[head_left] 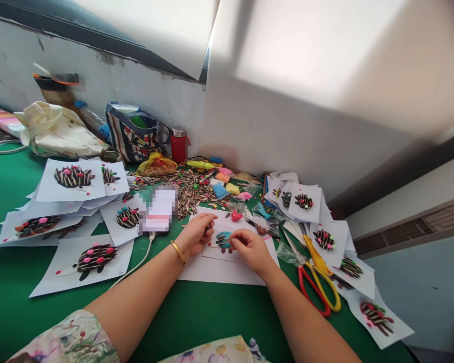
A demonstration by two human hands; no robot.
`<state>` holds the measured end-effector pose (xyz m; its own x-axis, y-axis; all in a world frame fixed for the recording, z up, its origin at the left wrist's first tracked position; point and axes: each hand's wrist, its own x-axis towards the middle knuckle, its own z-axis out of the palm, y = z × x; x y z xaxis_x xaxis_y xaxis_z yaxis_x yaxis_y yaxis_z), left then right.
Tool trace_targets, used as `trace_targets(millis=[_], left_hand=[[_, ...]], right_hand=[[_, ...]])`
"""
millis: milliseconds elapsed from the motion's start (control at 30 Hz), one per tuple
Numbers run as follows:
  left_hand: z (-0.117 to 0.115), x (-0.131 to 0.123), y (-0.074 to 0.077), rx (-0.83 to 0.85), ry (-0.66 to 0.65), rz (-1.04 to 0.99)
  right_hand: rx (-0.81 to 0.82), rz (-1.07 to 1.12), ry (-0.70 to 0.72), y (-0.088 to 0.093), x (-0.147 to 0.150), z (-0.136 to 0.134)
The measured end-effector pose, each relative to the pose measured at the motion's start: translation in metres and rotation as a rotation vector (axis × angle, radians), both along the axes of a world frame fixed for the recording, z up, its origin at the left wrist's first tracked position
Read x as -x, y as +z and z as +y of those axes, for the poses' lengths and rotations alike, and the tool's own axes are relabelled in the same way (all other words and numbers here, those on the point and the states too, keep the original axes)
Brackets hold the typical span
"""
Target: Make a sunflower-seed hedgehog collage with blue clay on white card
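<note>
Between my hands, a small hedgehog figure with a blue clay body [222, 240] lies on a white card [221, 256]. A few striped sunflower seeds stick in the clay, and brown feet show under it. To the left of the figure, my left hand [200, 233] is closed, with dark sunflower seeds showing in its curled fingers. Thumb and forefinger of my right hand [249, 249] are pinched at the figure's right side on what looks like a sunflower seed, mostly hidden by the fingertips. Beneath the card is a larger white sheet [196, 269].
Loose sunflower seeds [189, 189] and coloured clay lumps [220, 190] lie behind my hands. Finished hedgehog cards [56, 257] are stacked left, others [327, 252] right. Scissors [314, 282] lie by my right forearm. A phone [157, 212] with a cable, a red flask [179, 146] and bags stand farther back.
</note>
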<state>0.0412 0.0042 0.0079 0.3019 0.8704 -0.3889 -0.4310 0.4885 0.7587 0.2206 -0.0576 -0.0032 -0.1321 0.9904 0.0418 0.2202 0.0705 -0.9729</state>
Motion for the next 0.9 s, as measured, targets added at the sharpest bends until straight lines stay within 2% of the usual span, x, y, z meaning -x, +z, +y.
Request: trace_targets(millis=[133,200,333,433,533,667,800,900], left_hand=[[-0.001,0.0,0.002,0.011,0.006,0.004],[-0.001,0.0,0.002,0.011,0.005,0.003],[-0.001,0.0,0.003,0.013,0.002,-0.001],[0.0,0.0,0.003,0.017,0.001,-0.003],[0.0,0.0,0.002,0.018,0.001,-0.004],[0.0,0.001,0.0,0.012,0.002,-0.008],[0.0,0.001,0.0,0.01,0.002,-0.005],[0.0,0.0,0.001,0.012,0.004,0.002]], right_hand=[[-0.002,0.048,-0.023,-0.006,-0.005,0.01],[-0.039,-0.009,-0.059,-0.005,-0.007,0.018],[-0.177,-0.346,-0.083,0.004,-0.006,0.034],[-0.276,-0.625,0.019,0.011,-0.002,0.043],[-0.33,-0.784,0.13,0.011,0.001,0.05],[-0.42,-0.821,0.222,0.003,0.0,0.057],[-0.546,-0.751,0.304,-0.002,-0.003,0.061],[-0.558,-0.685,0.326,-0.002,-0.003,0.061]])
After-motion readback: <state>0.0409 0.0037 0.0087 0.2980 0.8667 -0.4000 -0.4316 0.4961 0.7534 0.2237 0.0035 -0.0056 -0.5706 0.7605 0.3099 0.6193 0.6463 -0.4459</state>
